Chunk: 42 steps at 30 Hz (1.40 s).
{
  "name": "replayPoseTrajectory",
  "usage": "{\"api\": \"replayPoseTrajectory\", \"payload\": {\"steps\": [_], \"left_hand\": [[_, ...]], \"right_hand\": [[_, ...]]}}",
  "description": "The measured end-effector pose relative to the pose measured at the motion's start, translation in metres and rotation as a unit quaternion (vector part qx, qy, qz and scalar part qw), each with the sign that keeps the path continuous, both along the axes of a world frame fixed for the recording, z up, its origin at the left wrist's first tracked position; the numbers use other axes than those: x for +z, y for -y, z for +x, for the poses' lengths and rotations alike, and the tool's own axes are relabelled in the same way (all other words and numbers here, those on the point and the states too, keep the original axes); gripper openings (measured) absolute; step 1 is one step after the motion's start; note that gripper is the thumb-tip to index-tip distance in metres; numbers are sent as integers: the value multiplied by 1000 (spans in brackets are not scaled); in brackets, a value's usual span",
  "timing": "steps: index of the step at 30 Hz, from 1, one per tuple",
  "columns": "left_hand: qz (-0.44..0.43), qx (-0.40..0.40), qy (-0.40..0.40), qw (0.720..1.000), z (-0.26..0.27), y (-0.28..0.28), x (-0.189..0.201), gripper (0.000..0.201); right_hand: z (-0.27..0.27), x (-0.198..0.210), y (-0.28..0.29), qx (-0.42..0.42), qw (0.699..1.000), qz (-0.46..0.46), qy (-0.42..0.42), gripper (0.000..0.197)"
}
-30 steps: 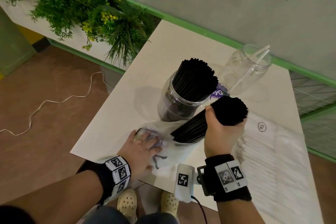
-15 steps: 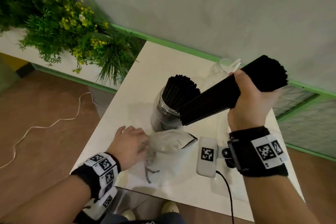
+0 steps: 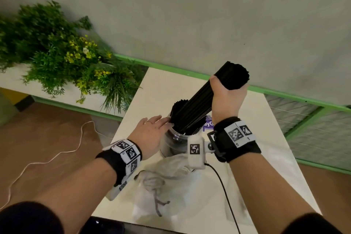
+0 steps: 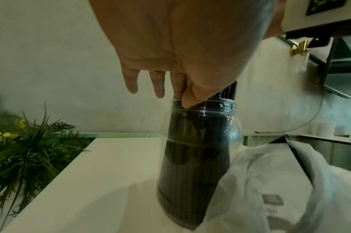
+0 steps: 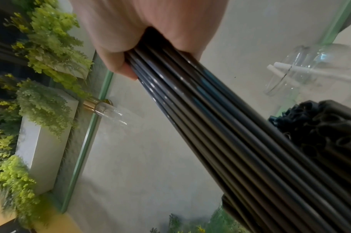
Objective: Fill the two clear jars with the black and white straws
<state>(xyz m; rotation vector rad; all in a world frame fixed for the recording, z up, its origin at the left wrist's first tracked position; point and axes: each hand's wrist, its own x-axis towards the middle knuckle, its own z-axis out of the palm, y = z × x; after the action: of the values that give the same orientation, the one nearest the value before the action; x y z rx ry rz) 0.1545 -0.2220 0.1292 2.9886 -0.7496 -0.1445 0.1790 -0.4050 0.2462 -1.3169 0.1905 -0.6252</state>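
Note:
A clear jar (image 3: 171, 144) packed with black straws (image 3: 176, 112) stands mid-table. My right hand (image 3: 226, 95) grips a thick bundle of black straws (image 3: 197, 106) near its top, slanted, with the lower end entering the jar's mouth. My left hand (image 3: 161, 122) has straight fingers that touch the straws at the rim. In the left wrist view the left hand (image 4: 160, 78) reaches the rim of the jar (image 4: 196, 157). The right wrist view shows the gripped bundle (image 5: 220, 126) and a second clear jar (image 5: 314, 66) lying with white straws (image 5: 302, 71) in it.
A crumpled empty plastic bag (image 3: 167, 186) lies on the white table (image 3: 163, 85) in front of the jar. A purple label (image 3: 208, 124) sits behind the jar. Green plants (image 3: 66, 59) stand left; a green-railed wall runs behind. A black cable (image 3: 226, 192) hangs from my right wrist.
My right hand pulled the straw bundle from the bag, lifted it and swung its lower end into the jar. My left hand left the bag and moved to the jar's mouth.

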Motion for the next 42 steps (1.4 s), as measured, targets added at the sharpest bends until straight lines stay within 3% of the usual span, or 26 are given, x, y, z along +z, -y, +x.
{"api": "replayPoseTrajectory", "payload": {"steps": [8,14,20,23,26,29,38,42], "left_hand": [[26,-8,-6,1000,-3,-6,4,72],[10,-17,-21,1000,-2,-9,7,72],[-11,-27,-26,999,-2,-13,8,70],[-87,-8,-71,994,0,-14,5,68],[-276,57,-133,950,6,-15,8,58],[-365,95,-106,920,11,-5,18,55],[-323,101,-66,939,23,30,40,64],[-335,134,-52,931,25,39,47,54]], "right_hand": [[0,-5,-12,9,999,-39,22,37],[1,-22,-23,16,995,-99,-2,39],[7,-34,-23,17,995,-97,-18,38],[10,-35,-19,41,992,-113,-27,36],[9,-38,-17,74,989,-129,-25,35],[9,-44,-17,80,988,-125,-35,34],[3,-55,-9,158,972,-150,-88,45],[3,-50,-2,166,965,-184,-90,48]]}}
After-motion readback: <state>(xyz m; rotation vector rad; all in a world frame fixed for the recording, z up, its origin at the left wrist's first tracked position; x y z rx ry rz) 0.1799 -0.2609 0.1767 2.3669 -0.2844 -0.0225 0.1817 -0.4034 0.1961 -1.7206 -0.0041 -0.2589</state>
